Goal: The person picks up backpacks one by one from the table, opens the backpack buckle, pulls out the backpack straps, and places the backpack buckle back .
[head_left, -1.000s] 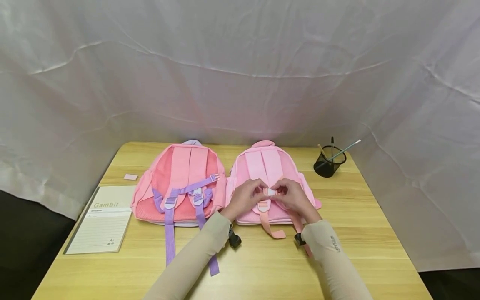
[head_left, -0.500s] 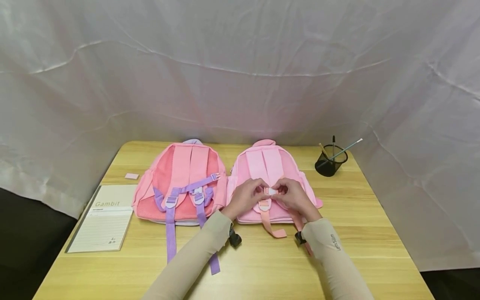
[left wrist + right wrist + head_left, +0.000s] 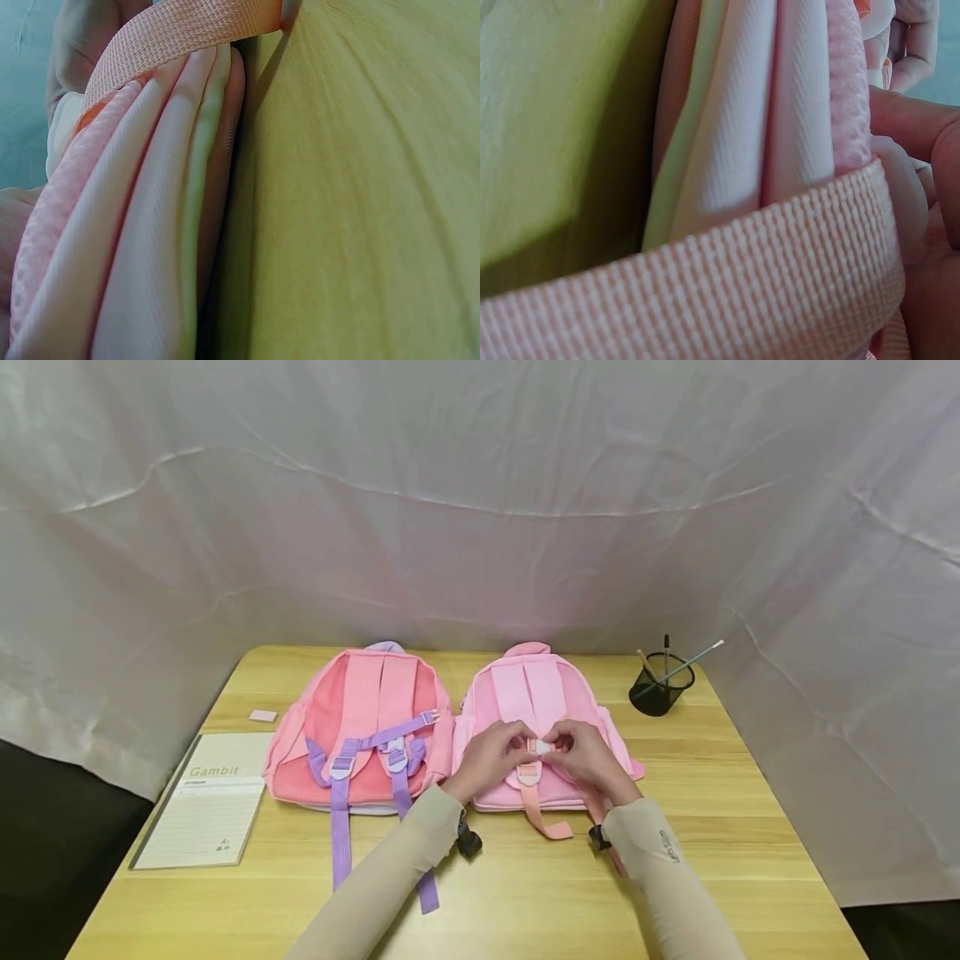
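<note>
A light pink backpack (image 3: 513,693) lies with its shoulder straps up. Over its middle, my left hand (image 3: 491,757) and my right hand (image 3: 591,757) meet at a small white buckle (image 3: 542,746) on its peach chest strap. Thumb and fingertips of each hand pinch one end of the buckle, and its two ends sit together. Below hangs a loose peach strap end (image 3: 533,807) from a white adjuster (image 3: 527,774). In the left wrist view a peach strap (image 3: 180,30) crosses the bag's side; the right wrist view has a similar strap (image 3: 742,277) in front.
A coral backpack (image 3: 296,743) with purple straps (image 3: 340,835) lies against the pink one on the left. Further left are a notebook (image 3: 202,810) and a small pink block (image 3: 262,715). A black mesh pen cup (image 3: 654,697) stands at the back right. Grey curtain surrounds the table.
</note>
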`<control>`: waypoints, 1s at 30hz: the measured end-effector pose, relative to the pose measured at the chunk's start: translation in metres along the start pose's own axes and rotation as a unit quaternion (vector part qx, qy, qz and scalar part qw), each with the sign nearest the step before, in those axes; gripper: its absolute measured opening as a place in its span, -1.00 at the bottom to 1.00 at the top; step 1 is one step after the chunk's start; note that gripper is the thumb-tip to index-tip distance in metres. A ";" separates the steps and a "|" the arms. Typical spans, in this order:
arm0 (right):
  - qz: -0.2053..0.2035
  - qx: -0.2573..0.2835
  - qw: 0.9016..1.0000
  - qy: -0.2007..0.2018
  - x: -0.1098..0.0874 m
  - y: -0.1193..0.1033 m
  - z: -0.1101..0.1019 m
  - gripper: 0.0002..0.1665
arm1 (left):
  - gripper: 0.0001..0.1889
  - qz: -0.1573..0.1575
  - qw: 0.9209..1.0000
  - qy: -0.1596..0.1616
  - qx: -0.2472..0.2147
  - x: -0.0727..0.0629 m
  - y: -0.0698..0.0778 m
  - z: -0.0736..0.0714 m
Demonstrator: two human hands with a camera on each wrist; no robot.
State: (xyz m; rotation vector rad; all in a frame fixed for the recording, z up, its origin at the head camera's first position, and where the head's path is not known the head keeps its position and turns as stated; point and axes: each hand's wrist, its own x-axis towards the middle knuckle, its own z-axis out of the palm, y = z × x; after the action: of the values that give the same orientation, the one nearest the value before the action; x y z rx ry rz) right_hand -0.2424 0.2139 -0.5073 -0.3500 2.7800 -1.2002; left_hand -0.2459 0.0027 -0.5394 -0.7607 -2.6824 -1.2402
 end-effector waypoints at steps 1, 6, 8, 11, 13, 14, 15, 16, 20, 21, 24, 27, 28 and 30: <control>0.000 0.001 1.000 0.001 0.000 0.000 0.000 -0.80 | -0.77 0.000 1.000 -0.001 0.001 0.000 0.000 0.000; -0.004 -0.002 1.000 0.003 0.001 0.000 0.000 -0.81 | -0.79 -0.001 1.000 -0.003 -0.002 0.000 -0.001 0.000; 0.000 -0.003 1.000 0.003 0.001 0.001 0.000 -0.80 | -0.79 -0.002 1.000 -0.004 -0.004 0.000 -0.001 0.000; 0.005 -0.006 1.000 0.003 0.002 0.001 0.001 -0.80 | -0.80 -0.001 1.000 -0.004 -0.005 0.000 -0.001 0.000; 0.009 -0.009 1.000 0.002 0.002 0.001 0.001 -0.80 | -0.80 0.000 1.000 -0.004 -0.003 0.000 -0.001 0.000; 0.009 -0.011 1.000 0.001 0.002 0.001 0.001 -0.81 | -0.80 -0.001 1.000 -0.005 -0.003 0.000 -0.001 0.000; 0.011 -0.012 1.000 0.000 0.002 0.001 0.001 -0.81 | -0.79 -0.001 1.000 -0.005 -0.003 0.000 -0.001 0.000; 0.013 -0.013 1.000 -0.002 0.002 0.001 0.001 -0.81 | -0.79 -0.002 1.000 -0.005 -0.002 0.000 -0.001 0.000; 0.014 -0.012 1.000 -0.005 0.002 0.000 0.001 -0.81 | -0.78 -0.002 1.000 -0.005 -0.003 0.000 -0.002 0.001; 0.014 -0.011 1.000 -0.005 0.002 0.000 0.001 -0.81 | -0.78 -0.001 1.000 -0.005 -0.003 0.000 -0.002 0.000; 0.009 -0.007 1.000 -0.005 0.002 -0.001 0.001 -0.81 | -0.78 -0.002 1.000 -0.003 -0.002 0.000 -0.001 0.001; 0.006 -0.004 1.000 -0.005 0.002 -0.001 0.001 -0.81 | -0.79 -0.003 1.000 -0.003 -0.001 0.000 -0.001 0.001; 0.005 -0.003 1.000 -0.005 0.002 -0.001 0.001 -0.81 | -0.79 -0.004 1.000 -0.003 0.000 0.000 -0.001 0.001; 0.006 -0.001 1.000 -0.005 0.002 -0.001 0.001 -0.81 | -0.80 -0.003 1.000 -0.004 -0.002 0.000 -0.001 0.001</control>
State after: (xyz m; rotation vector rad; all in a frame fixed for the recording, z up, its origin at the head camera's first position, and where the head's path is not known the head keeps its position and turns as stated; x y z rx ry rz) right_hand -0.2436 0.2121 -0.5073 -0.3373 2.7702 -1.1905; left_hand -0.2457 0.0033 -0.5409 -0.7594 -2.6915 -1.2475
